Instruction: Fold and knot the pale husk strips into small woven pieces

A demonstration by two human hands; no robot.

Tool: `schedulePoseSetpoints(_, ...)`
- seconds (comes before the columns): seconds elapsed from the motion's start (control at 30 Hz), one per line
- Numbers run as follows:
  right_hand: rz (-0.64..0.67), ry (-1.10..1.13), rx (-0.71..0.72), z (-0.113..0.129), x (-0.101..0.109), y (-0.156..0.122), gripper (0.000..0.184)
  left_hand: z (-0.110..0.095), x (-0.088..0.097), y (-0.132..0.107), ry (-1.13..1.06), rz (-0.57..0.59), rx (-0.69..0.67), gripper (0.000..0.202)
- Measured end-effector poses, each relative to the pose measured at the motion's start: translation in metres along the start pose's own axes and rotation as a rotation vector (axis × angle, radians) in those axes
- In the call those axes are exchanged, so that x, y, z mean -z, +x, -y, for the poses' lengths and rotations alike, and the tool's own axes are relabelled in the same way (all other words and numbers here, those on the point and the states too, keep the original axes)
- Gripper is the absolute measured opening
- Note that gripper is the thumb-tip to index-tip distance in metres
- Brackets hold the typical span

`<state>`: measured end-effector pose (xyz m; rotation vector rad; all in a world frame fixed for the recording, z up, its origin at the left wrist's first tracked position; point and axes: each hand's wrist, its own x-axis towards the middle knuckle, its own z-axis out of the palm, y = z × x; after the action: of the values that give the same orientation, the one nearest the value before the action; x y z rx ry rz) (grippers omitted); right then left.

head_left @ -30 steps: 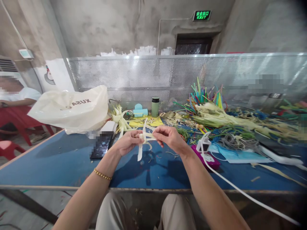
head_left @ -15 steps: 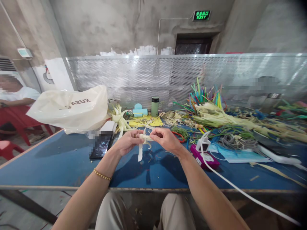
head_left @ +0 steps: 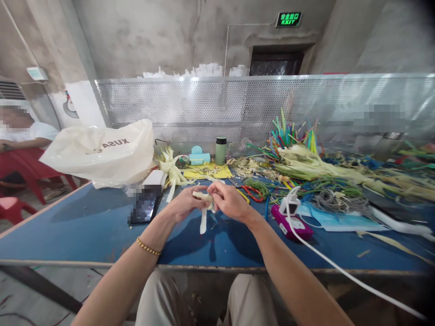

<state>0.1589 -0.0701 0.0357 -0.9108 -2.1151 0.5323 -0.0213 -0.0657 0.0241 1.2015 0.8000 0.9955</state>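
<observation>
Moderately bright light throws soft shadows onto the blue tabletop (head_left: 91, 233) beneath the hands (head_left: 233, 202); glare streaks the perforated metal screen (head_left: 170, 103). The exit sign (head_left: 288, 19) glows green. Wide-angle distortion stretches the edges, right corners are black, and pixelated patches hide details.

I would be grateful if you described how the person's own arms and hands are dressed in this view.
Both the left hand and the right hand are without gloves, and no sleeves show on the forearms. A bracelet of round, gold-coloured beads circles the left wrist; the right wrist shows no band or watch. Any rings are too small to make out.
</observation>
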Motion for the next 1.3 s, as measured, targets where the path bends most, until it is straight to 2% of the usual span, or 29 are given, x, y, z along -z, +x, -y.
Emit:
schedulePoseSetpoints(0.2,-0.013,-0.154,0.183,-0.003,-0.005,0.006,0.016,0.003,-0.002,0.0,0.012,-0.012,-0.012,0.075)
schedulePoseSetpoints(0.4,0.004,-0.127,0.166,0.0,-0.008,0.008,0.008,0.004,-0.005,0.0,0.088,-0.018,-0.071,0.057)
schedulePoseSetpoints(0.53,-0.044,-0.002,0.094,0.002,-0.005,0.011,0.013,0.006,-0.006,0.001,0.123,0.014,-0.126,0.032)
schedulePoseSetpoints(0.6,-0.058,0.024,0.088,0.001,-0.005,0.015,0.009,0.007,-0.006,0.002,0.128,0.024,-0.157,0.022)
schedulePoseSetpoints(0.73,-0.098,-0.049,0.205,-0.001,-0.008,0.024,0.005,0.009,-0.008,0.003,0.133,-0.004,-0.173,0.021)
schedulePoseSetpoints(0.9,-0.162,0.006,0.252,0.002,-0.016,0.029,0.005,0.013,-0.011,0.004,0.121,0.056,-0.155,0.025)
schedulePoseSetpoints(1.07,-0.103,0.085,0.261,0.012,-0.017,0.028,0.009,0.014,-0.013,0.002,0.129,0.076,-0.164,0.03)
schedulePoseSetpoints(1.13,-0.15,0.071,0.259,0.013,-0.011,0.027,0.015,0.012,-0.012,0.001,0.118,0.073,-0.155,0.029)
schedulePoseSetpoints(1.2,-0.298,0.043,0.2,0.009,-0.001,0.026,0.022,0.009,-0.011,0.0,0.087,0.075,-0.143,0.031)
schedulePoseSetpoints(1.27,-0.456,0.014,0.053,0.002,0.01,0.023,0.032,0.005,-0.01,0.0,0.055,0.063,-0.159,0.034)
schedulePoseSetpoints(1.3,-0.49,0.024,-0.036,-0.002,0.015,0.021,0.038,0.003,-0.009,-0.001,0.042,0.052,-0.176,0.035)
